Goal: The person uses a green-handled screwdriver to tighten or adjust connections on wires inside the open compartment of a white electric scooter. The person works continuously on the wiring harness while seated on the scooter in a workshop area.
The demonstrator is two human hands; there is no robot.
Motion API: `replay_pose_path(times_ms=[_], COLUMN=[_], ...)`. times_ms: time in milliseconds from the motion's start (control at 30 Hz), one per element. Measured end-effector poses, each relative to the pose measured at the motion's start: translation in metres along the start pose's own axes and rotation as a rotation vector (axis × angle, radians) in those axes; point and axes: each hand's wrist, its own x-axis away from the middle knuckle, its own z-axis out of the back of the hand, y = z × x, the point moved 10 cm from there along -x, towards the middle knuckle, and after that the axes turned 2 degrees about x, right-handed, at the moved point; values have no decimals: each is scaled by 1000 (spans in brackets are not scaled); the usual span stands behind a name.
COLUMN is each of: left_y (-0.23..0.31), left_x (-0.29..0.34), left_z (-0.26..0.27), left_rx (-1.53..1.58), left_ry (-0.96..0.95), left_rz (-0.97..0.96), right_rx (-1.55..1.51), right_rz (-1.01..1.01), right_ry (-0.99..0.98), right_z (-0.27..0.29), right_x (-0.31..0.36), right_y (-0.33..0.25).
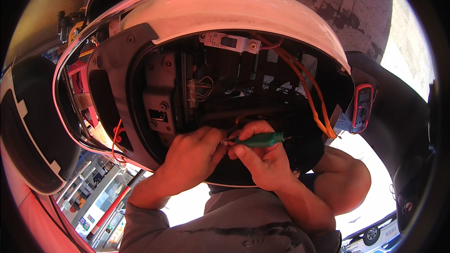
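Both my hands meet at the near side of an open scooter body [243,11]. In my right hand [265,161] is a slim green-handled tool [260,140], gripped between thumb and fingers. Its thin end points left; whether it is a test probe or a screwdriver I cannot tell. My left hand [194,154] is closed, its fingertips pinching a small pale connector-like piece [225,141] at the tool's end. Fingers partly cover that piece. Beyond my left hand, a connector with thin wires [192,93] is fixed inside the cavity.
A white breaker switch [229,42] sits at the cavity's far rim. Thick orange cables [314,96] run down the right side. A red-edged multimeter [362,107] rests against the right end. At left are a black seat [44,117] and a chrome rail [112,7].
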Motion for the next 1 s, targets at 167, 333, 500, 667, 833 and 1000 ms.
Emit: replay_pose_path(times_ms=[167,333,500,667,833,1000], left_y=[-1,0,2,1,3,3], left_x=[0,0,-2,-2,-2,-2], left_z=[-1,0,6,4,1,0], left_rx=[1,4,18,65,44,40], left_ry=[-11,-24,44,18,7,0], left_rz=[15,-3,28,21,-12,-14], right_rx=[33,-6,35,150,305,327], right_rz=[9,-34,-89,-158,-145,-86], right_ry=[18,53,144,100,91,54], right_z=[1,3,20,22,18,18], right_x=[-1,-1,-4,-6,-4,-6], right_y=[0,1,-5,-3,3,5])
